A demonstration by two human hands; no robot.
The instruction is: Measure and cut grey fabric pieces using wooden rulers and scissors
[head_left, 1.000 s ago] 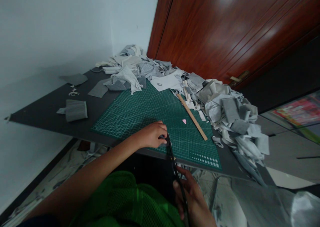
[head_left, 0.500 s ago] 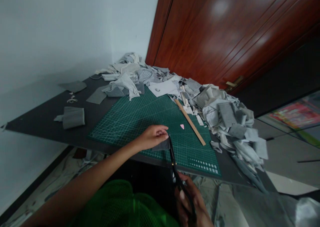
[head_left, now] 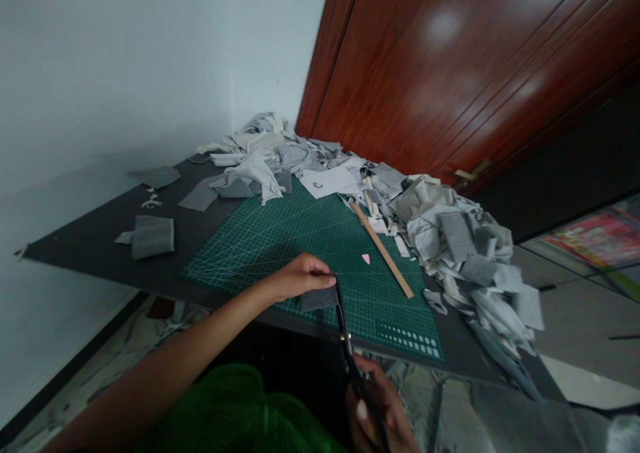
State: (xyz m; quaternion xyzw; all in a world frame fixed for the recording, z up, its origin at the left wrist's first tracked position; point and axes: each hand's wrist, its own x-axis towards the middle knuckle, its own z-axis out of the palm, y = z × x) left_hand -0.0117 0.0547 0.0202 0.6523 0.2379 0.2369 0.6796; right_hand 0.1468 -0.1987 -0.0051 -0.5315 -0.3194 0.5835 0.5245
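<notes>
Between the thumb and fingers of my left hand [head_left: 305, 276] is a small dark grey piece of fabric [head_left: 319, 299], held over the near part of the green cutting mat [head_left: 280, 240]. My right hand [head_left: 377, 403] is wrapped round the handles of black scissors [head_left: 345, 338]. The scissors point away from me, with their blades along the right edge of the fabric and the tip close to my left fingertips. Whether the blades are parted is too small to tell.
A wooden ruler [head_left: 383, 250] and a pink tailor's chalk [head_left: 366, 259] lie on the mat. Heaped grey and white fabric scraps [head_left: 430, 213] line the far and right sides. A folded grey fabric piece [head_left: 154, 237] lies at left. A white paper [head_left: 327, 181] rests behind the mat.
The view has shifted slightly. My left fingers have closed more flatly on the fabric, and more of the fabric shows below them. The scissors stay along its right edge.
</notes>
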